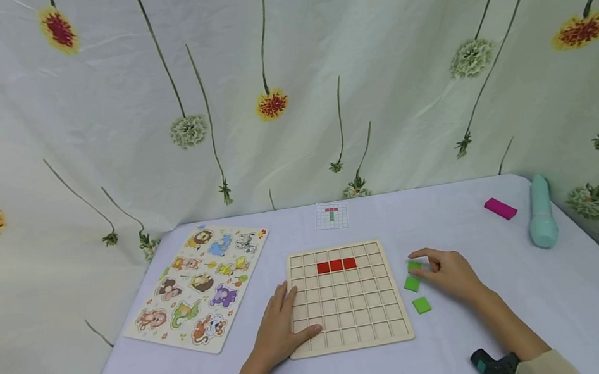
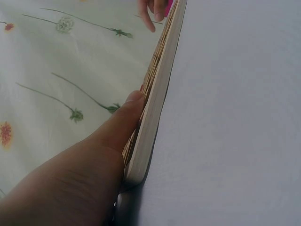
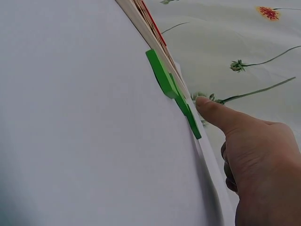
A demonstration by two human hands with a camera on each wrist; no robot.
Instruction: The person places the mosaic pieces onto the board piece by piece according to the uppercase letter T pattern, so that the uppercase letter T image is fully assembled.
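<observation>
A wooden grid board lies on the table, with a row of three red square tiles in its upper part. My left hand rests at the board's left edge, its thumb reaching over the near corner area. Three green square tiles lie just right of the board. Over the farther green tiles hovers my right hand, thumb and index finger spread apart with nothing pinched between them. In the right wrist view the thumb shows above the tiles; the other fingers are mostly hidden.
A small pattern card with a red and green T lies behind the board. To the left is an animal puzzle board. A magenta block and a mint-green bottle-like object lie at the far right. A flowered cloth hangs behind the table.
</observation>
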